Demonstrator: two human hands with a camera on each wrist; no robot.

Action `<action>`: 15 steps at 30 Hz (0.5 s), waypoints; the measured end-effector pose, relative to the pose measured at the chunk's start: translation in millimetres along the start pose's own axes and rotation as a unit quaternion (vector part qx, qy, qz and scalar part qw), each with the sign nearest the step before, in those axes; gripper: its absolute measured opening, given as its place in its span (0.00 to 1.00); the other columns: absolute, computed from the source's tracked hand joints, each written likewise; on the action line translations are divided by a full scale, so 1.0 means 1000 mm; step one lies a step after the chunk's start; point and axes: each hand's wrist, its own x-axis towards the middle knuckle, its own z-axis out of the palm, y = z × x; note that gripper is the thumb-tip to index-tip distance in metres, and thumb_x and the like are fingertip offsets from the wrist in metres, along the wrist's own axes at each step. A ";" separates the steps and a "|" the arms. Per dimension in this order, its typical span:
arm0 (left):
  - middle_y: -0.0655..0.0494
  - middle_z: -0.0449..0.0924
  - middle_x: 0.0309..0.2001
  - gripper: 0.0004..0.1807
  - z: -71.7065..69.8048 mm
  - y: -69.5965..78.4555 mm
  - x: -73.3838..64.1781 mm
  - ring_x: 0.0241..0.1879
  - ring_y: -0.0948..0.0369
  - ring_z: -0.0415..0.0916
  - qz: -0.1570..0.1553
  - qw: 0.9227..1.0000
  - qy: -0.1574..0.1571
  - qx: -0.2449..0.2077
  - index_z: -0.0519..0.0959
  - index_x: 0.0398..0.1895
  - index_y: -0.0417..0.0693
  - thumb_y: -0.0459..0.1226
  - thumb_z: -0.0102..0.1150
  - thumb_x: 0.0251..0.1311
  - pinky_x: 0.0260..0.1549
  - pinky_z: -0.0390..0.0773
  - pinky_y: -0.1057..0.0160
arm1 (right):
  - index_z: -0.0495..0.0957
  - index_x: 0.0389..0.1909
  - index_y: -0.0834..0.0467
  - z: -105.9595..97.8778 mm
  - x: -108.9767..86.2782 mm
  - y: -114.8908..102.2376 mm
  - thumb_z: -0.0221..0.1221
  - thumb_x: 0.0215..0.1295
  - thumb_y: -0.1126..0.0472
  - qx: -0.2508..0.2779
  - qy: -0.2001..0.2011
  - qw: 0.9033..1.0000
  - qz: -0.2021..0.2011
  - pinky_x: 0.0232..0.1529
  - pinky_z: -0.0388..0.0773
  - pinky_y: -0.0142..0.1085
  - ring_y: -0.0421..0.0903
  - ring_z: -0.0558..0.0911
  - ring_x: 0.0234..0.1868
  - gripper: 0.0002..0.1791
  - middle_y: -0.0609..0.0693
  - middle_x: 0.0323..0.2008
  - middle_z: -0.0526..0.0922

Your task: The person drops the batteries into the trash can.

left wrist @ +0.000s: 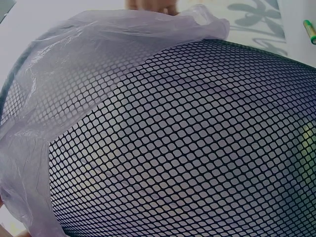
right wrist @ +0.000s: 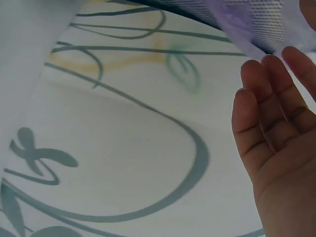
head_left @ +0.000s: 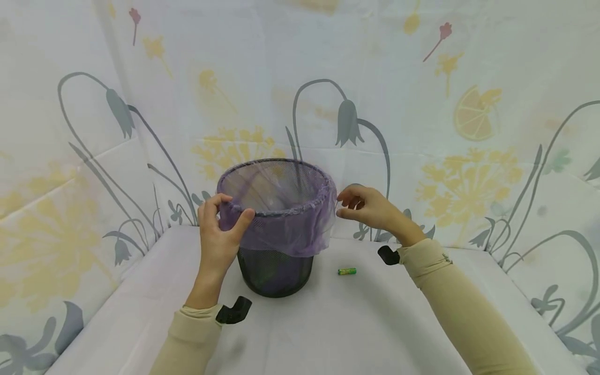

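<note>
A black mesh wastebasket (head_left: 276, 278) stands upright on the white surface. A thin purple bin liner (head_left: 281, 234) lines it and is folded over its rim, hanging down outside. At the near left, my left hand (head_left: 217, 237) holds the lined rim, its thumb on the front and its index finger bent at the left edge. My right hand (head_left: 372, 211) is at the right side of the liner, fingers loosely bent. In the right wrist view, its fingertips (right wrist: 254, 69) lie close to the liner's edge, with thumb and index finger apart; whether they touch it I cannot tell.
A small green battery (head_left: 347, 271) lies on the white surface (head_left: 370, 323), right of the wastebasket. Something greenish shows faintly through the mesh (left wrist: 308, 148). A flower-printed white cloth (head_left: 281, 62) rises behind and on both sides.
</note>
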 end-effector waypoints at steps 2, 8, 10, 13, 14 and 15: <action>0.48 0.56 0.50 0.23 0.000 0.000 0.000 0.50 0.57 0.55 -0.001 1.000 -0.001 -0.001 0.67 0.53 0.37 0.32 0.64 0.56 0.42 0.62 0.57 | 0.78 0.46 0.56 0.007 -0.006 0.008 0.66 0.58 0.56 -0.005 -0.010 1.000 0.000 0.37 0.75 0.38 0.46 0.76 0.35 0.16 0.50 0.34 0.78; 0.47 0.57 0.51 0.23 0.000 -0.001 0.001 0.49 0.58 0.56 0.003 1.000 -0.007 -0.004 0.67 0.53 0.37 0.32 0.64 0.56 0.39 0.63 0.58 | 0.78 0.46 0.55 0.033 -0.022 0.031 0.67 0.56 0.52 -0.021 -0.070 0.997 0.033 0.38 0.76 0.38 0.44 0.77 0.36 0.19 0.48 0.37 0.78; 0.46 0.57 0.51 0.23 0.000 0.000 0.000 0.49 0.58 0.55 0.003 1.000 -0.006 -0.002 0.67 0.53 0.37 0.32 0.64 0.57 0.40 0.62 0.57 | 0.78 0.47 0.55 0.043 -0.025 0.038 0.67 0.55 0.51 -0.029 -0.094 0.994 0.043 0.39 0.75 0.39 0.44 0.77 0.37 0.21 0.47 0.38 0.78; 0.46 0.56 0.51 0.23 0.000 0.000 0.000 0.50 0.57 0.55 0.001 1.000 -0.004 0.000 0.67 0.53 0.37 0.32 0.64 0.57 0.42 0.61 0.56 | 0.77 0.47 0.56 0.055 -0.030 0.049 0.67 0.54 0.50 -0.041 -0.128 0.989 0.056 0.40 0.74 0.39 0.44 0.76 0.38 0.22 0.48 0.40 0.78; 0.47 0.56 0.50 0.23 0.000 0.000 0.000 0.50 0.56 0.55 0.000 1.000 -0.003 0.001 0.67 0.53 0.37 0.32 0.64 0.56 0.41 0.61 0.56 | 0.77 0.47 0.56 0.059 -0.032 0.053 0.68 0.54 0.50 -0.044 -0.137 0.988 0.060 0.40 0.74 0.39 0.44 0.76 0.39 0.22 0.49 0.40 0.78; 0.47 0.56 0.50 0.23 0.000 0.000 0.000 0.50 0.56 0.55 0.000 1.000 -0.003 0.001 0.67 0.53 0.37 0.32 0.64 0.56 0.42 0.61 0.56 | 0.77 0.47 0.57 0.062 -0.033 0.056 0.68 0.54 0.50 -0.046 -0.146 0.986 0.065 0.40 0.74 0.40 0.45 0.76 0.39 0.23 0.51 0.41 0.79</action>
